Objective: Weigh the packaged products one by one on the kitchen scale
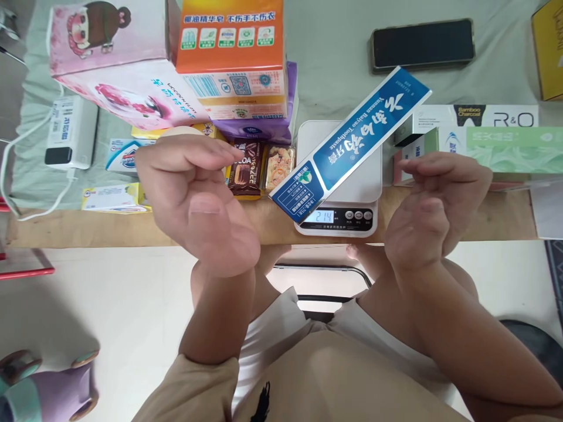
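A blue Yunnan Baiyao toothpaste box (360,140) lies slantwise across a white digital scale (373,176), both its ends jutting past the plate. The display (321,216) appears to read 214. My left hand (197,202) hovers left of the scale, fingers loosely curled in and nothing in them. Below and behind it are a dark cocoa snack pack (246,170) and a pack of biscuits (280,164), partly covered. My right hand (433,205) is raised right of the scale, in front of a green-and-white box (505,149). Its fingers are curled too, with no object visible in them.
An orange soap carton (233,35), a pink-and-white box (109,76) and a purple pack (292,88) stand at the back left. A white power bank (73,132) with a cable lies far left. Behind the scale rests a phone (422,44); an R&O box (514,115) is right.
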Action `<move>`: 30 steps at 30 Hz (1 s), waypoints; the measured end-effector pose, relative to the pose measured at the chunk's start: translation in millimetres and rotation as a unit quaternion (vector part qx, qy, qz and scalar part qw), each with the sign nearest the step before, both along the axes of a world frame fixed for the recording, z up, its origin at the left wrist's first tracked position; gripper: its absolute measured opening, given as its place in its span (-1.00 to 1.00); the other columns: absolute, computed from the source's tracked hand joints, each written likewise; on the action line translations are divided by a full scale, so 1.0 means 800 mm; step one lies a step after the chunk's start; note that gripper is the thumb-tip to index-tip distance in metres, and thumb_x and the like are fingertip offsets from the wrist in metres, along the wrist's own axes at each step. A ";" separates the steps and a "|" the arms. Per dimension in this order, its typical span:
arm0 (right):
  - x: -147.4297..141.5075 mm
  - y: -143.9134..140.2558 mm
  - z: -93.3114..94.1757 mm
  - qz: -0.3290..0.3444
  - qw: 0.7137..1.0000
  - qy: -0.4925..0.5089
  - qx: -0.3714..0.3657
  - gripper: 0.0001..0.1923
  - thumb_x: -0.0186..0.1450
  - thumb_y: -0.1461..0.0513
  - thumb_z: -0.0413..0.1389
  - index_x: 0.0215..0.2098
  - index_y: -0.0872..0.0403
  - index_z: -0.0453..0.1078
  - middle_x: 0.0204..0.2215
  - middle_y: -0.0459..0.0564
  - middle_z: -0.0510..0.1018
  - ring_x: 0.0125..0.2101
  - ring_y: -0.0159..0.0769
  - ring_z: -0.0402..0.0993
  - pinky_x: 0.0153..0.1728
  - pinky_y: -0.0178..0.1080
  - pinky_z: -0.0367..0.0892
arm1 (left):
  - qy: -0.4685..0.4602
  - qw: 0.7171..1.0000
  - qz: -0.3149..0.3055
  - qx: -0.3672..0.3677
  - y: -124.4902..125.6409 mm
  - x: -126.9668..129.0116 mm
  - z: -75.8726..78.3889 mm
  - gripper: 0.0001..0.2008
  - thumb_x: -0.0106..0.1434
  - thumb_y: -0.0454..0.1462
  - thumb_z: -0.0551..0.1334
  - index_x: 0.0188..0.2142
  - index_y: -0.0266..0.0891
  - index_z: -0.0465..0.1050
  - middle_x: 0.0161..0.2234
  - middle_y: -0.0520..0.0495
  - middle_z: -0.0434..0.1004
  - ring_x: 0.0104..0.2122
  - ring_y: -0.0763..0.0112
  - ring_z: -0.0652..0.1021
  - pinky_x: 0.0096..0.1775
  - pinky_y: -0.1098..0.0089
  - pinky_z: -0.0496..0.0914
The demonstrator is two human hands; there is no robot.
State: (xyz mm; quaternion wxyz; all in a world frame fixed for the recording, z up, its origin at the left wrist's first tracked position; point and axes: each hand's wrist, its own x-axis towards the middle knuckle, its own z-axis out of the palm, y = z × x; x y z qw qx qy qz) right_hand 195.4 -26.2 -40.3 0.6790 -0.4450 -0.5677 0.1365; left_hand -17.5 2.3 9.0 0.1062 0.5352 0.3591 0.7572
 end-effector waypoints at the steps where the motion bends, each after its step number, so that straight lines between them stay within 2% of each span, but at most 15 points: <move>1: 0.000 0.000 0.000 -0.002 1.000 0.002 0.000 -0.63 0.28 -0.09 0.09 -0.12 -0.05 0.41 -0.22 -0.02 0.42 -0.17 -0.16 0.43 -0.05 0.04 0.36 | 0.006 1.000 -0.004 0.015 0.001 -0.001 -0.002 -0.67 0.30 0.09 0.17 -0.32 -0.09 0.38 -0.42 0.00 0.13 -0.40 0.34 0.43 -0.35 0.13 0.34; 6: -0.001 0.001 -0.001 0.001 1.000 -0.002 0.001 -0.65 0.30 -0.08 0.08 -0.12 -0.04 0.41 -0.22 -0.02 0.42 -0.18 -0.18 0.42 -0.07 0.03 0.37 | 0.031 0.999 -0.032 0.019 0.003 -0.008 -0.005 -0.67 0.33 0.07 0.18 -0.30 -0.12 0.44 -0.42 0.00 0.20 -0.40 0.38 0.45 -0.35 0.15 0.35; 9: -0.001 0.002 -0.002 0.006 1.000 -0.013 0.001 -0.64 0.33 -0.07 0.07 -0.11 -0.03 0.41 -0.21 0.00 0.42 -0.18 -0.17 0.41 -0.07 0.03 0.37 | 0.044 0.999 -0.018 0.023 0.002 -0.011 -0.006 -0.65 0.35 0.09 0.14 -0.27 -0.10 0.43 -0.42 0.01 0.22 -0.40 0.39 0.47 -0.37 0.16 0.35; 15: -0.003 0.002 0.000 0.003 1.000 -0.026 0.012 -0.65 0.33 -0.09 0.07 -0.10 -0.06 0.41 -0.22 -0.01 0.40 -0.19 -0.17 0.41 -0.10 0.01 0.36 | 0.095 0.993 0.023 -0.062 -0.007 -0.012 -0.008 -0.57 0.38 0.21 0.02 -0.20 -0.04 0.32 -0.32 -0.02 0.33 -0.29 0.26 0.52 -0.21 0.04 0.42; 17: -0.003 0.002 0.000 0.004 1.000 -0.024 0.010 -0.65 0.33 -0.07 0.07 -0.10 -0.05 0.42 -0.22 -0.01 0.42 -0.18 -0.17 0.42 -0.10 0.00 0.35 | 0.109 0.990 -0.002 -0.088 -0.010 -0.012 -0.008 -0.57 0.38 0.21 0.03 -0.20 -0.04 0.34 -0.30 -0.03 0.35 -0.26 0.25 0.53 -0.19 0.04 0.44; 19: -0.003 0.001 0.000 0.003 1.000 -0.024 0.012 -0.66 0.32 -0.06 0.07 -0.11 -0.04 0.42 -0.22 -0.01 0.44 -0.18 -0.18 0.42 -0.10 -0.01 0.34 | 0.127 0.985 -0.069 -0.098 -0.013 -0.011 -0.006 -0.57 0.38 0.20 0.08 -0.18 -0.06 0.40 -0.28 -0.04 0.39 -0.25 0.26 0.54 -0.22 0.08 0.46; 21: -0.001 0.000 -0.001 0.003 1.000 -0.027 0.015 -0.66 0.33 -0.05 0.07 -0.12 -0.03 0.42 -0.22 -0.01 0.44 -0.18 -0.18 0.43 -0.10 -0.01 0.34 | 0.151 0.967 -0.144 -0.145 -0.017 -0.008 -0.002 -0.60 0.36 0.15 0.17 -0.12 -0.07 0.43 -0.22 -0.05 0.47 -0.22 0.26 0.55 -0.21 0.10 0.49; 23: 0.000 0.000 -0.002 0.004 0.999 -0.032 0.014 -0.66 0.34 -0.06 0.06 -0.12 -0.03 0.42 -0.22 -0.01 0.44 -0.17 -0.17 0.43 -0.09 0.01 0.36 | 0.192 0.933 -0.188 -0.238 -0.024 -0.003 0.005 -0.67 0.31 0.02 0.27 -0.06 -0.08 0.42 -0.13 -0.06 0.55 -0.16 0.23 0.58 -0.12 0.08 0.53; 25: 0.000 -0.002 0.000 0.003 0.999 -0.038 0.013 -0.66 0.34 -0.06 0.06 -0.10 -0.02 0.42 -0.21 0.01 0.44 -0.16 -0.14 0.43 -0.10 0.03 0.36 | 0.244 0.902 -0.176 -0.311 -0.031 0.003 0.014 -0.67 0.25 -0.11 0.30 -0.02 -0.07 0.38 -0.04 -0.07 0.58 -0.07 0.20 0.61 0.01 0.05 0.54; 30: -0.002 -0.009 0.005 0.004 0.998 -0.065 0.011 -0.68 0.35 -0.02 0.04 -0.10 -0.01 0.42 -0.21 0.02 0.46 -0.15 -0.15 0.43 -0.10 0.03 0.35 | 0.339 0.870 -0.101 -0.342 -0.036 0.009 0.018 -0.46 0.13 -0.19 0.41 0.10 -0.02 0.37 0.11 -0.13 0.55 0.04 0.10 0.63 0.05 0.12 0.57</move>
